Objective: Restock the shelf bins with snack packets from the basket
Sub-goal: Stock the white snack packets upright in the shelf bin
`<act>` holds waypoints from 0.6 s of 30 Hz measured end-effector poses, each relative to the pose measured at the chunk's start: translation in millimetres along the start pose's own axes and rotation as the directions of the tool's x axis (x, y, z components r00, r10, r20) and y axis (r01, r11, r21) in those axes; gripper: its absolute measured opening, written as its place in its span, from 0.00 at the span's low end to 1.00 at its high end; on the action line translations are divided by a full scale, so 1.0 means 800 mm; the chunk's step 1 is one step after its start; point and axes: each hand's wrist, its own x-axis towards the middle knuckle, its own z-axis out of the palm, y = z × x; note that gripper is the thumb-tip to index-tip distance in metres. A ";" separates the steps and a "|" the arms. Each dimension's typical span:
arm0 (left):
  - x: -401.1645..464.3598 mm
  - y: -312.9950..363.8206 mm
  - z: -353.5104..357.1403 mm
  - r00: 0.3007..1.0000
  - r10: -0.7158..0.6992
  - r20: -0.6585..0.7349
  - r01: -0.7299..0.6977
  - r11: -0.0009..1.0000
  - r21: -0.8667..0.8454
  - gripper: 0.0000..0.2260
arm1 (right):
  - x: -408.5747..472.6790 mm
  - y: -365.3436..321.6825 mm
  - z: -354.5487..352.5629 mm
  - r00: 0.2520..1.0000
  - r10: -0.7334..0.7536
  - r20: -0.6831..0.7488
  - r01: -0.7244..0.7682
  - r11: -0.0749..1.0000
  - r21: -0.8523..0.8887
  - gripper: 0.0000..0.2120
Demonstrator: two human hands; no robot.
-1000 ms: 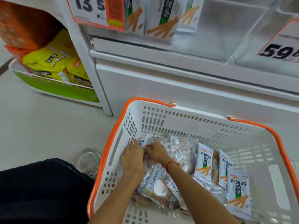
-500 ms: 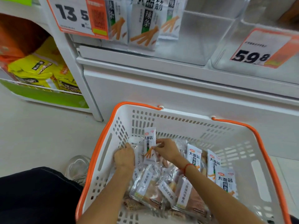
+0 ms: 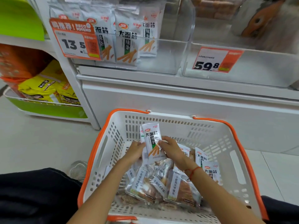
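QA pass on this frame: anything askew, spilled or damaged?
Nothing damaged or spilled. Loose packets lie jumbled in the basket; left hand and right hand hold white packets upright. Clear bin is half empty.

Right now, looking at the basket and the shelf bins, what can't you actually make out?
- Head view: how many white packets the left hand and right hand hold; the front one hides those behind.
- Packets at the bottom of the basket: buried under clear-wrapped packets and both forearms.
- Small print on the 59.8 price tag: too small.
- Contents of the right bin: blurred, cut off by the top edge.
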 end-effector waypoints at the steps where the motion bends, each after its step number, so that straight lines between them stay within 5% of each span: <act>1: -0.001 -0.002 0.004 0.999 -0.022 0.032 0.025 0.995 -0.100 0.15 | -0.006 -0.001 -0.001 1.000 -0.018 -0.004 0.018 1.000 0.000 0.08; 7: -0.009 -0.009 0.012 0.983 -0.089 0.162 0.169 0.787 -0.593 0.22 | -0.017 -0.003 -0.010 0.997 -0.016 -0.077 0.012 0.999 -0.053 0.12; 14: -0.019 -0.016 0.005 0.947 -0.030 0.321 0.255 0.675 -0.692 0.18 | -0.017 -0.002 -0.006 0.996 0.087 -0.001 -0.086 0.989 0.124 0.11; 18: -0.009 -0.025 -0.003 0.987 -0.073 0.143 0.149 0.755 -0.638 0.17 | -0.016 -0.003 -0.010 0.996 0.020 -0.092 -0.015 0.998 0.059 0.10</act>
